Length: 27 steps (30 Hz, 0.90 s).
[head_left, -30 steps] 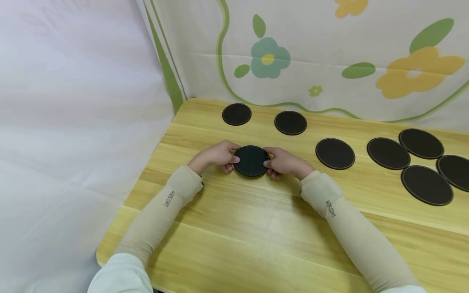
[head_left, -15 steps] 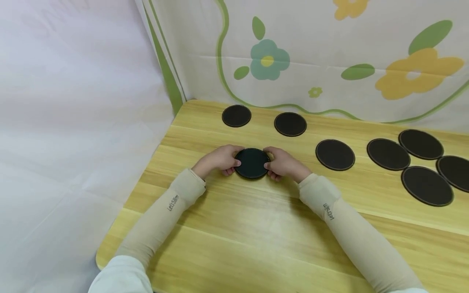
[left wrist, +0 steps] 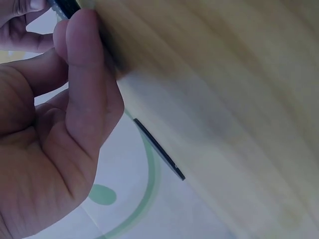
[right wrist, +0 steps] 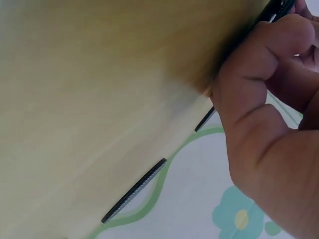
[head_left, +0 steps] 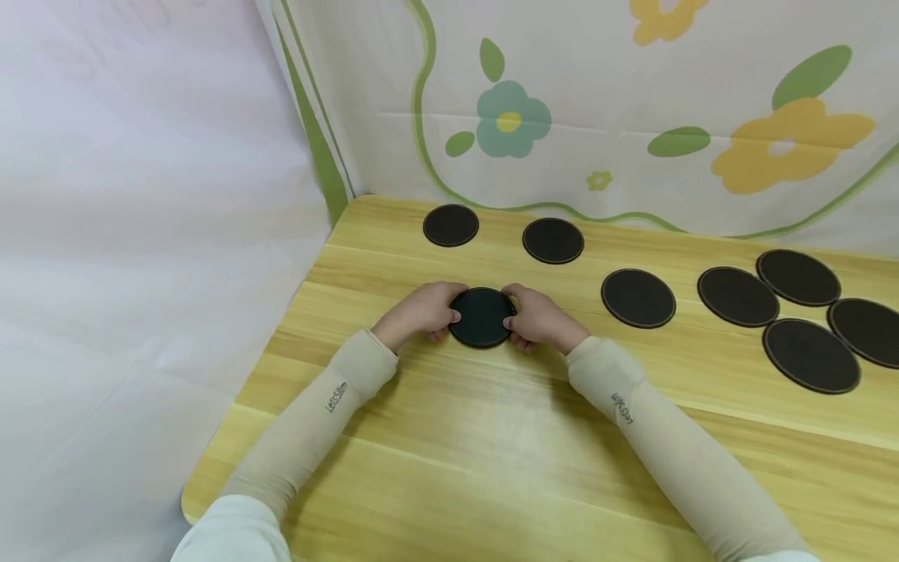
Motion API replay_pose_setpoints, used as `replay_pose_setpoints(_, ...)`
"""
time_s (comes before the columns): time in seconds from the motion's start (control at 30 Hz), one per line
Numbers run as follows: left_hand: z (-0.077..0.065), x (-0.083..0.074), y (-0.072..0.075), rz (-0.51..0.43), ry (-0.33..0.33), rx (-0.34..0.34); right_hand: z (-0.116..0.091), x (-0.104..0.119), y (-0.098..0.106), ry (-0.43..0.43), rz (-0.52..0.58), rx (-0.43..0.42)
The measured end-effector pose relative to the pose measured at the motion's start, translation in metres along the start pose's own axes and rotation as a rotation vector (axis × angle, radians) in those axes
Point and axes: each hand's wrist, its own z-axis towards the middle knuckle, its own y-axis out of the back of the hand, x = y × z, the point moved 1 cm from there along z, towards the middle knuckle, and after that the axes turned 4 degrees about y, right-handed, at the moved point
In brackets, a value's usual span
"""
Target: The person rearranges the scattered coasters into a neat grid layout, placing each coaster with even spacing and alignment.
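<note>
In the head view, a round black coaster sits between my two hands, low over the wooden table. My left hand pinches its left edge, thumb on the top face and fingers curled at the side and below. On the opposite edge my right hand grips it the same way. The left wrist view catches a bit of the coaster's edge past the curled fingers. Its dark edge also shows at the top of the right wrist view, beside my right fingers.
Two more black coasters lie behind my hands, one at the back left and one to its right. Another coaster lies right of my right hand. Several others cluster further right, one at the front. A flower-printed curtain hangs behind the table.
My hands keep hold of the coaster in nearly the same place. Its thick front edge shows less than a second ago. My left wrist has shifted slightly right and nearer; the view has drifted slightly.
</note>
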Motion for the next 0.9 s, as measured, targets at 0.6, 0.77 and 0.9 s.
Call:
replay_pose_setpoints(0.6, -0.003, -0.007, 0.001, 0.104, 0.006, 0.019, -0.002, -0.001, -0.001, 0.045, -0.099, 0.025)
replay_pose_setpoints(0.77, -0.005, -0.018, 0.003, 0.245, -0.023, -0.057, -0.007, -0.003, 0.008, 0.066, -0.123, 0.073)
replay_pose_setpoints(0.9, -0.001, -0.038, 0.001, 0.219, -0.044, -0.100, -0.017, -0.007, 0.024, 0.081, -0.161, 0.044)
